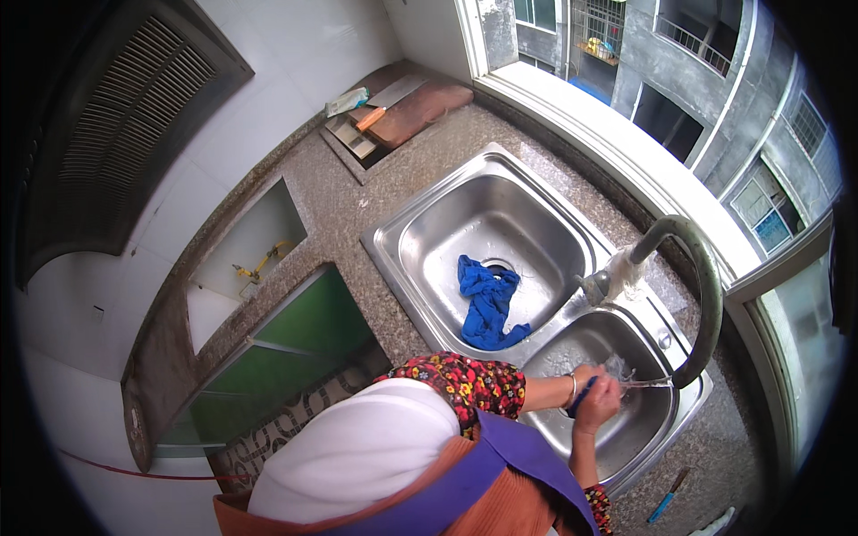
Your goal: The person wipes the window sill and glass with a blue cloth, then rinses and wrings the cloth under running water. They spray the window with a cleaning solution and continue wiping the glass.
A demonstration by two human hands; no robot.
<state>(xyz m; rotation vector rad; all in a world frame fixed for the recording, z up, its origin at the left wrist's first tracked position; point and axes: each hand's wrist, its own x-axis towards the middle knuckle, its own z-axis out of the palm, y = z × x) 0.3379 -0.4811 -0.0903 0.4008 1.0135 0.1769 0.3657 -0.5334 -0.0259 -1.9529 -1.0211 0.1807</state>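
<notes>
Over the smaller right basin [546, 429] of a steel double sink, my left hand [585, 373] and my right hand [601, 407] are brought together. Both are closed on a bunched dark blue cloth [582, 397], mostly hidden by the fingers. A thin stream of water runs from the curved grey tap [702, 295] onto my hands and splashes beside them. My left wrist carries a bangle. A larger blue cloth [490, 308] lies crumpled by the drain in the bigger left basin [438, 232], apart from my hands.
A blue-handled tool [663, 506] lies on the counter at the lower right. Farther back, a brown board [420, 114], an orange-handled tool [371, 119] and a packet [347, 102] rest by a cut-out. A yellow gas valve [259, 261] shows in another opening. The window ledge [608, 125] borders the sink.
</notes>
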